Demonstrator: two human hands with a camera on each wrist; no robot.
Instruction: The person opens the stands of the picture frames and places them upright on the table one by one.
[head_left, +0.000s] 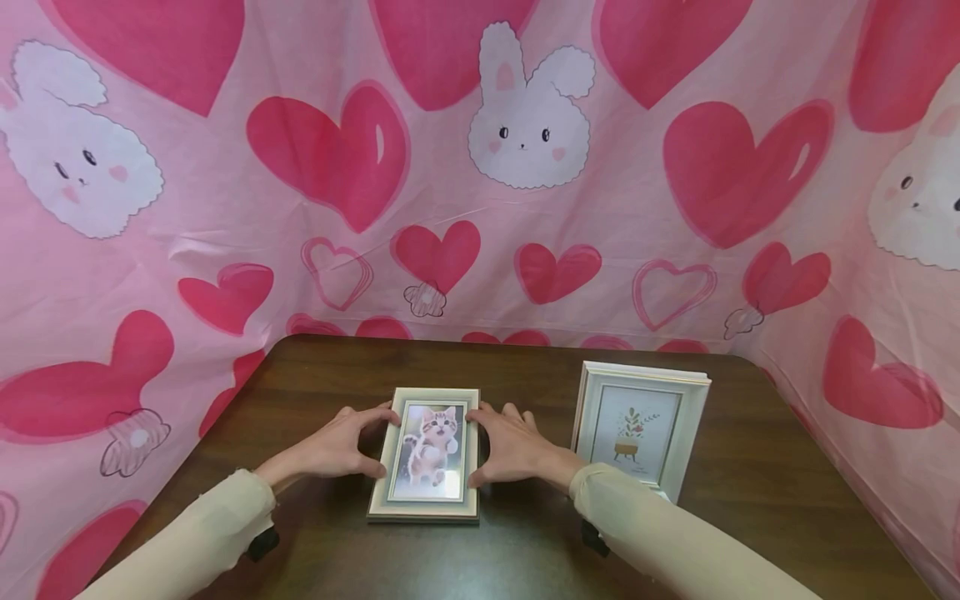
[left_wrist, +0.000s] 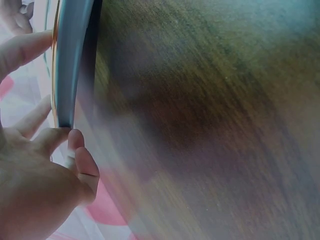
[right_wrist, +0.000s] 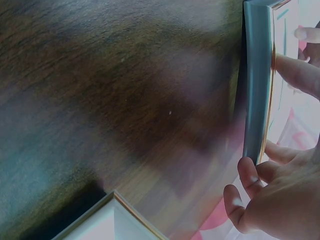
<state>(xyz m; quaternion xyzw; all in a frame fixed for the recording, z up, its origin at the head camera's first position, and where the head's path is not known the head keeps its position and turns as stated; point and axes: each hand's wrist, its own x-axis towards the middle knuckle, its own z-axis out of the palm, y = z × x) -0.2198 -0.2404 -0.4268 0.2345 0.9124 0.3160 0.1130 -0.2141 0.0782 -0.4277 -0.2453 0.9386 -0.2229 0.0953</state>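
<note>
A cream picture frame (head_left: pixel 424 511) with a kitten picture lies face up on the dark table, kitten upright as seen from my side. My left hand (head_left: pixel 330 446) grips its left edge, thumb near the lower part and index finger near the top corner. Mirroring it, my right hand (head_left: pixel 521 446) holds the right edge. In the left wrist view the frame's side (left_wrist: pixel 75 65) runs between thumb and fingers of the left hand (left_wrist: pixel 40 175). The right wrist view shows the right hand (right_wrist: pixel 285 195) at the frame's other side (right_wrist: pixel 257 85), some fingers curled at the far corner.
A second white frame (head_left: pixel 678 433) with a potted-plant print stands upright on the table to the right, partly behind my right forearm. The dark wooden table (head_left: pixel 322 533) is enclosed by a pink cloth (head_left: pixel 450 200) printed with hearts and rabbits.
</note>
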